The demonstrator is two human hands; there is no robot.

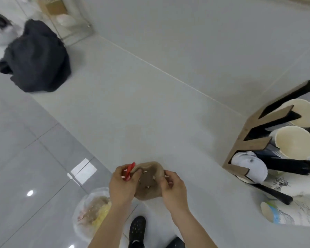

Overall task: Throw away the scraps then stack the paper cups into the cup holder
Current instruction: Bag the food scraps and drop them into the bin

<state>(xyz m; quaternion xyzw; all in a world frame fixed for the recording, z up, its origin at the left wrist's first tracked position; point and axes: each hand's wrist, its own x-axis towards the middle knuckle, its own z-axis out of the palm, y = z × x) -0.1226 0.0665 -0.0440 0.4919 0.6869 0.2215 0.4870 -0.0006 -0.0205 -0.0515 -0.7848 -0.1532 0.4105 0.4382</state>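
While both bare hands meet at the near edge of the white counter (168, 97), they hold between them a crumpled brown paper napkin (149, 183) with small pale scraps lying on it. The left hand (122, 185) is closed on the left side of this napkin and also pinches a small red wrapper strip (129, 171) that stands up above its fingers. The right hand (172, 190) grips the right side of the napkin with thumb and fingers, and a thin pale sliver shows between its fingers; what it is I cannot tell.

Below the left forearm, on the grey tiled floor, stands a bin lined with a clear plastic bag (89, 213), with yellow and beige waste inside. Just under the hands a black perforated shoe (137, 230) is visible.

To the right of the right hand, on the counter, a paper cup with blue and green print (283, 215) lies on its side. Just beyond it stands the brown cardboard cup holder with black dividers (247, 136). It holds white plastic lids (249, 165) in its nearest slot and cream paper cups (295, 142) in the slots behind.

Far to the left of the left hand, at the back of the counter, lies a dark grey cloth heap (34, 58), and a transparent box (70, 20) stands behind it.
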